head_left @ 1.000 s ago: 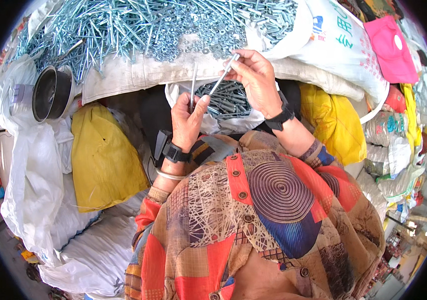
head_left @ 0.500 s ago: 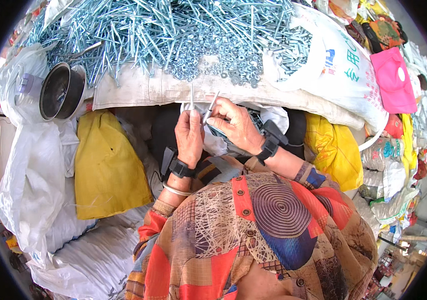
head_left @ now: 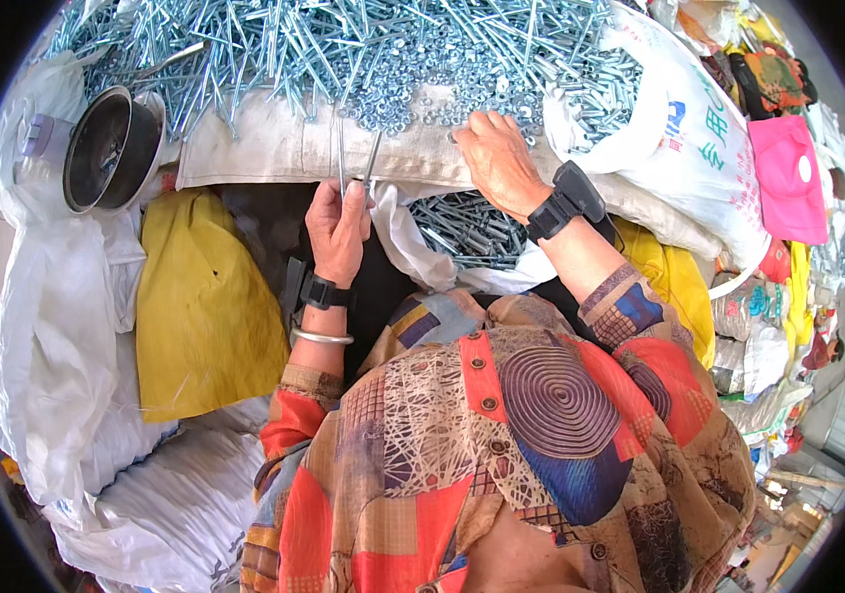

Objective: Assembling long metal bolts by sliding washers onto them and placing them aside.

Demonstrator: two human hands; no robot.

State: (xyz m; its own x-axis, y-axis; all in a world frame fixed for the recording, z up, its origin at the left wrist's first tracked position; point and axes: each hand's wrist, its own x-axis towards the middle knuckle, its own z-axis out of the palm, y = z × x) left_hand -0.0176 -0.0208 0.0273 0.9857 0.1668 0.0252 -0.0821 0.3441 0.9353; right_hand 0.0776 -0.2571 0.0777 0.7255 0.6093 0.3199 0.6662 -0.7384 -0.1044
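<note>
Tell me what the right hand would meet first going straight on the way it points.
The right hand would probably meet the loose nuts just beyond it. Its height over the cloth is unclear, so it might pass above them.

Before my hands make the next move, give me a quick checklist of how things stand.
1. Left hand gripping the two thin silver metal rods: ok, both project upward.
2. Right hand near the small silver metal nuts and washers: ok, beside the pile.
3. Right fingers empty: cannot tell, the hand hides its grip.
4. White plastic bag open: ok, dark-grey metal fasteners show inside.
5. Both hands free: not ok, the left holds the rods.
</note>
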